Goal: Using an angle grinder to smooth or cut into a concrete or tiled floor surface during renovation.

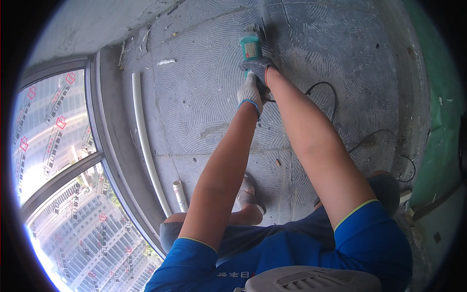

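A teal angle grinder (251, 47) is held low over the scored grey floor (204, 97), with its thin cutting disc (264, 29) upright on the right side of its head. My right hand (259, 64), in a dark grey glove with a red cuff, wraps around the body just behind the label. Closer to me, my left hand (250, 90) in a whitish glove with a blue cuff is closed on the rear of the tool. Pale dust trails on the floor beyond the disc. Whether the disc touches the floor is hard to tell.
The grinder's black cable (335, 97) loops to the right. A long white pipe (141, 121) lies along the window wall on the left, near a short white pipe (180, 194). Small debris (166, 62) dots the floor. Green sheeting (440, 112) covers the right wall.
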`<state>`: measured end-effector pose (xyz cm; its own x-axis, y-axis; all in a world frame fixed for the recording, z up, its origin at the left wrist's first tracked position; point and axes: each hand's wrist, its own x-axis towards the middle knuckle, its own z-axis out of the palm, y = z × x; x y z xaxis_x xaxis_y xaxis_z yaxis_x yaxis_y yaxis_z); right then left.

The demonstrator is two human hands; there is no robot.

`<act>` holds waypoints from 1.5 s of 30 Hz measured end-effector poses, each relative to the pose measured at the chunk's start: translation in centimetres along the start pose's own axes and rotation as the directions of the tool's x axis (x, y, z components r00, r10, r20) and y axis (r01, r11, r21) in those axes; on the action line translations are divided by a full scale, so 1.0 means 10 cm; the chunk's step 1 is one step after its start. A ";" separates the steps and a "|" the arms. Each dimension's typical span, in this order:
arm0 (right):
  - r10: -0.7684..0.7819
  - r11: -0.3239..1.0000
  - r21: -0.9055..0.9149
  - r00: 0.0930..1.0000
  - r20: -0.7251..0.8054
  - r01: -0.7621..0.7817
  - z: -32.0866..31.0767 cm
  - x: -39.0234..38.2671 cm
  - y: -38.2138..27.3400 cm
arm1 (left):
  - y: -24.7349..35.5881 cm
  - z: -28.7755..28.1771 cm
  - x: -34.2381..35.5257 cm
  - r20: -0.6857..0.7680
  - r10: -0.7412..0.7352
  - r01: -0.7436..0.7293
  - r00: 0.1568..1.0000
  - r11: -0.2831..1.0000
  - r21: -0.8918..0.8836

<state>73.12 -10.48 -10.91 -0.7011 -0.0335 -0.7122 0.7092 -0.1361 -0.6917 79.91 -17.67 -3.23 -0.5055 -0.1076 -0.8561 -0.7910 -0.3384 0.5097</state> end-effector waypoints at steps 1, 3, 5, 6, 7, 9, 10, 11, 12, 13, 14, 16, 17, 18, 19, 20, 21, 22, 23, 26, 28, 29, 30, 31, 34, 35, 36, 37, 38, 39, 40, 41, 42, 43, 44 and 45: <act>0.032 0.999 0.027 0.999 0.006 -0.032 0.02 -0.04 0.00 | -0.01 -0.02 0.01 -0.012 0.007 -0.007 1.000 1.000 -0.017; 0.065 0.996 0.054 0.998 0.017 -0.066 0.07 -0.09 -0.02 | -0.03 -0.08 0.03 -0.030 0.014 -0.015 0.999 0.999 -0.034; 0.090 0.990 0.110 0.995 0.030 -0.093 0.07 -0.09 0.00 | -0.06 -0.11 0.09 0.027 0.011 -0.010 1.000 0.999 -0.045; 0.090 0.989 0.111 0.995 0.031 -0.093 0.07 -0.09 0.00 | -0.08 -0.13 0.12 0.025 0.012 -0.011 1.000 0.999 -0.044; 0.094 0.989 0.114 0.995 0.037 -0.097 0.07 -0.09 0.02 | -0.11 -0.14 0.14 0.025 0.015 -0.014 1.000 0.999 -0.051; 0.099 0.988 0.118 0.994 0.047 -0.104 0.09 -0.07 0.05 | -0.14 -0.17 0.18 0.021 0.019 -0.018 1.000 0.998 -0.055; 0.071 0.994 0.085 0.997 0.040 -0.075 0.07 -0.05 0.08 | -0.16 -0.16 0.20 0.026 0.022 -0.021 0.999 0.998 -0.060; 0.043 0.998 0.052 0.998 0.035 -0.045 0.06 -0.03 0.11 | -0.17 -0.17 0.20 0.030 0.026 -0.024 0.999 0.998 -0.065; 0.044 0.998 0.054 0.998 0.035 -0.046 0.07 -0.01 0.13 | -0.18 -0.17 0.21 0.030 0.026 -0.024 0.999 0.998 -0.064; 0.043 0.997 0.065 0.998 0.035 -0.045 0.07 0.01 0.16 | -0.18 -0.17 0.20 0.012 0.018 -0.017 1.000 0.999 -0.046; 0.042 0.996 0.076 0.998 0.035 -0.044 0.06 0.03 0.18 | -0.19 -0.16 0.19 -0.006 0.010 -0.010 1.000 1.000 -0.029; 0.048 0.996 0.075 0.998 0.030 -0.050 0.06 0.02 0.22 | -0.20 -0.17 0.16 -0.001 0.011 -0.011 1.000 1.000 -0.023; 0.054 0.996 0.074 0.998 0.025 -0.056 0.08 0.01 0.24 | -0.20 -0.18 0.15 0.003 0.012 -0.012 1.000 1.000 -0.017; 0.056 0.995 0.076 0.998 0.032 -0.058 0.09 0.00 0.25 | -0.20 -0.20 0.13 -0.004 0.013 -0.013 1.000 1.000 -0.015; 0.039 0.996 0.074 0.998 0.045 -0.042 0.08 -0.01 0.26 | -0.21 -0.19 0.11 -0.002 0.012 -0.012 1.000 1.000 -0.014; 0.021 0.997 0.072 0.998 0.057 -0.025 0.06 -0.01 0.26 | -0.23 -0.17 0.09 0.002 0.010 -0.010 1.000 1.000 -0.013; 0.020 0.997 0.072 0.998 0.053 -0.024 0.04 -0.01 0.27 | -0.24 -0.16 0.07 0.005 0.009 -0.009 1.000 1.000 -0.011; 0.021 0.997 0.069 0.998 0.051 -0.025 0.05 -0.04 0.26 | -0.24 -0.17 0.07 -0.007 0.012 -0.012 1.000 1.000 -0.017; 0.023 0.997 0.066 0.999 0.048 -0.026 0.06 -0.07 0.25 | -0.24 -0.18 0.07 -0.019 0.014 -0.015 1.000 1.000 -0.023; -0.001 0.999 0.037 1.000 0.024 0.001 0.08 -0.16 0.25 | -0.27 -0.22 0.05 -0.019 0.009 -0.008 1.000 1.000 0.026; -0.002 0.997 0.076 1.000 0.016 0.000 0.07 -0.22 0.25 | -0.29 -0.22 0.07 -0.015 0.013 -0.013 1.000 1.000 0.012; 0.000 0.994 0.114 1.000 0.010 -0.001 0.08 -0.25 0.24 | -0.30 -0.23 0.08 -0.014 0.018 -0.018 1.000 1.000 -0.003; 0.000 0.993 0.115 1.000 0.013 -0.002 0.09 -0.28 0.24 | -0.31 -0.26 0.09 -0.017 0.019 -0.019 1.000 1.000 -0.002; 0.012 0.998 0.060 1.000 0.018 -0.013 0.09 -0.30 0.24 | -0.32 -0.29 0.10 -0.008 0.011 -0.011 1.000 1.000 0.000; 0.048 0.999 0.000 0.999 0.024 -0.048 0.11 -0.29 0.26 | -0.35 -0.35 0.12 0.013 0.003 -0.003 1.000 1.000 0.006; 0.070 0.998 -0.005 0.997 0.019 -0.070 0.08 -0.23 0.31 | -0.37 -0.33 0.10 0.033 0.001 -0.001 0.999 1.000 0.009; 0.069 0.998 -0.004 0.998 0.011 -0.069 0.05 -0.18 0.35 | -0.38 -0.30 0.09 0.040 -0.002 0.002 0.999 1.000 0.011; 0.053 0.999 0.004 0.998 0.033 -0.053 0.05 -0.16 0.38 | -0.39 -0.30 0.08 0.024 -0.005 0.004 1.000 1.000 0.030; 0.035 0.999 0.012 0.998 0.054 -0.036 0.05 -0.14 0.41 | -0.40 -0.30 0.07 0.010 -0.008 0.007 1.000 0.999 0.049; 0.036 0.999 0.011 0.998 0.051 -0.037 0.02 -0.13 0.44 | -0.41 -0.28 0.05 0.013 -0.010 0.010 1.000 0.999 0.049; 0.026 0.999 -0.033 0.999 0.032 -0.025 0.06 -0.18 0.44 | -0.42 -0.31 0.03 -0.014 -0.006 0.007 1.000 0.999 0.036; 0.015 0.997 -0.078 1.000 0.013 -0.014 0.09 -0.23 0.44 | -0.42 -0.34 0.01 -0.040 -0.003 0.004 0.999 1.000 0.022; 0.019 0.997 -0.078 1.000 0.019 -0.018 0.11 -0.28 0.43 | -0.43 -0.37 -0.01 -0.046 -0.005 0.006 0.999 1.000 0.022; 0.043 0.998 -0.052 0.998 0.041 -0.041 0.12 -0.31 0.43 | -0.44 -0.39 -0.02 -0.041 -0.010 0.010 0.999 1.000 0.012; 0.066 0.998 -0.027 0.996 0.064 -0.065 0.12 -0.34 0.43 | -0.45 -0.41 -0.03 -0.037 -0.015 0.015 0.999 1.000 0.002; 0.068 0.997 -0.027 0.996 0.066 -0.066 0.13 -0.38 0.43 | -0.47 -0.42 -0.04 -0.039 -0.016 0.016 0.999 1.000 0.002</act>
<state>78.73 -12.26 -11.08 -0.6546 -0.1075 -0.7483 0.7559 -0.1068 -0.6459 85.26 -20.00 -5.59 -0.4795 -0.1383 -0.8666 -0.7994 -0.3384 0.4964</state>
